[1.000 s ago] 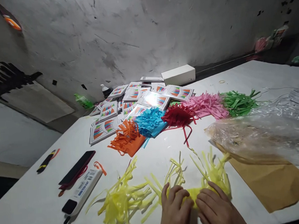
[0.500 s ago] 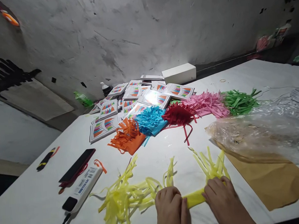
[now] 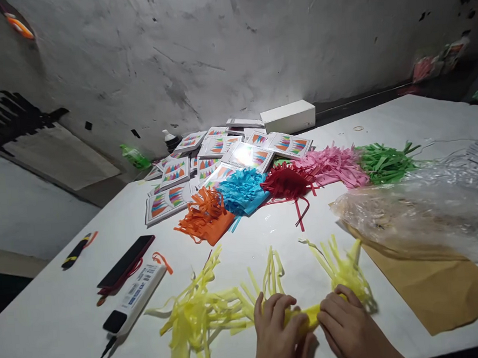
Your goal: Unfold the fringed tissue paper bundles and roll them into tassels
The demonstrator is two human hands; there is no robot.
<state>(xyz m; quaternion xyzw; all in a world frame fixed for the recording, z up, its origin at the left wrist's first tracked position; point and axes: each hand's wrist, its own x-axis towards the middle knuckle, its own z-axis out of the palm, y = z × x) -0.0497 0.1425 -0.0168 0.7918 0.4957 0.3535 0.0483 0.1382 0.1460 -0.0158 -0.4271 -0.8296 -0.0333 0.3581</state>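
Observation:
A yellow paper strip [image 3: 312,316] with fringed tails spans the gap between my two hands near the table's front edge. My left hand [image 3: 278,325] has its fingers curled over the strip's left part. Around its right part my right hand [image 3: 346,315] is closed. Yellow fringe spreads beyond both hands, and a loose pile of yellow fringe [image 3: 191,317] lies to the left. Farther back, fringed bundles in orange [image 3: 215,223], blue [image 3: 243,192], red [image 3: 285,181], pink [image 3: 333,165] and green [image 3: 386,162] form a row.
Several printed cards [image 3: 174,172] are heaped by a white box [image 3: 287,116] near the wall. A power bank [image 3: 137,298], a black phone [image 3: 125,261] and a dark cutter [image 3: 76,251] lie left. Clear plastic [image 3: 419,216] covers part of brown paper [image 3: 444,296] at right.
My hands are slightly closer together on the yellow strip. The fingers of my left hand have lifted and curled, and the strip between the hands looks more bunched. The view has shifted slightly.

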